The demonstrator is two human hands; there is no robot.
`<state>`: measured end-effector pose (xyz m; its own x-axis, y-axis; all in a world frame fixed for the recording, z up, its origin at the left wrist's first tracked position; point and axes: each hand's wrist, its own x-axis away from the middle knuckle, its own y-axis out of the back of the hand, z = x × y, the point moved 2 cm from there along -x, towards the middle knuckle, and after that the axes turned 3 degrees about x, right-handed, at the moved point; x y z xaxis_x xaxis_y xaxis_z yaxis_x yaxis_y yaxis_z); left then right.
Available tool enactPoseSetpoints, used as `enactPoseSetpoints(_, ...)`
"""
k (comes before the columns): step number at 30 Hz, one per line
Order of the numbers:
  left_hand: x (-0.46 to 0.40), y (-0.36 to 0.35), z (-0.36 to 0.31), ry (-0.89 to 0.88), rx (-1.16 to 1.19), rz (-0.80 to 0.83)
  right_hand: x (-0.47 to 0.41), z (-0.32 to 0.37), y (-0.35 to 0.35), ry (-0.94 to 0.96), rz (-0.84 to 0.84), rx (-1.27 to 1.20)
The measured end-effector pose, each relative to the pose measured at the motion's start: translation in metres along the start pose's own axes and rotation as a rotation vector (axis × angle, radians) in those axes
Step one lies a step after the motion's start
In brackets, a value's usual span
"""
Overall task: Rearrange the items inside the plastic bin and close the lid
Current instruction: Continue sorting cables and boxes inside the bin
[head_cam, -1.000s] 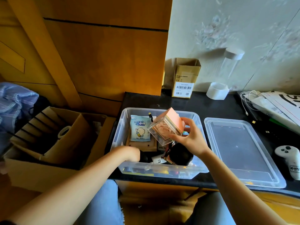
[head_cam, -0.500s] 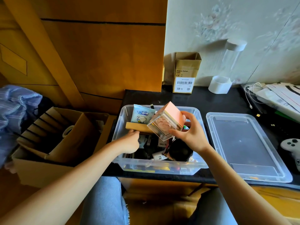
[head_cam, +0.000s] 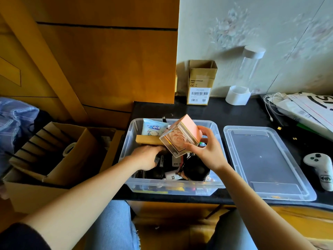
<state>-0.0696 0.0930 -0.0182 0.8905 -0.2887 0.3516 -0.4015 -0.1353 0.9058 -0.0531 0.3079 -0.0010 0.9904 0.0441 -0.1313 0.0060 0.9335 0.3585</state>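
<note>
A clear plastic bin (head_cam: pixel 173 189) stands on the black desk, full of small items. Its clear lid (head_cam: pixel 266 159) lies flat to the right of it. My right hand (head_cam: pixel 207 152) grips a clear box with a pink top and a rose inside (head_cam: pixel 180 139), held tilted above the bin's middle. My left hand (head_cam: pixel 146 157) reaches down into the bin among dark items, just below a flat brown box (head_cam: pixel 149 140). Its fingertips are hidden. The brown box leans at the back with a blue wipes pack (head_cam: pixel 153 128) behind it. A black round object (head_cam: pixel 195 169) sits at the bin's front right.
An open cardboard box (head_cam: pixel 54 159) stands on the floor to the left. At the back of the desk are a small carton (head_cam: pixel 201 83) and a clear bottle with a white cap (head_cam: pixel 246 73). Papers and a cable (head_cam: pixel 304 109) lie far right, with a white controller (head_cam: pixel 322 170) nearer.
My left hand went from the bin's front left corner to the brown box and tipped it up toward the back; the wipes pack rose with it. My right hand kept the rose box raised.
</note>
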Motion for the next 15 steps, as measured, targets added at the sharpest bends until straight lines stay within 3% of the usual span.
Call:
enactPoseSetpoints(6, 0.007, 0.005, -0.012, -0.057, -0.566, -0.136, 0.0, 0.001, 0.0, 0.006, 0.0, 0.014)
enactPoseSetpoints(8, 0.008, 0.001, -0.011, -0.023, -0.555, -0.161, -0.001, 0.0, 0.0, 0.003, -0.003, 0.024)
enactPoseSetpoints(12, 0.011, 0.002, -0.005, 0.02, -0.29, -0.2, -0.001, 0.0, 0.0, 0.001, -0.002, 0.03)
enactPoseSetpoints(15, 0.018, 0.01, -0.008, 0.026, -0.372, -0.33, -0.001, -0.001, -0.001, 0.003, 0.001, 0.044)
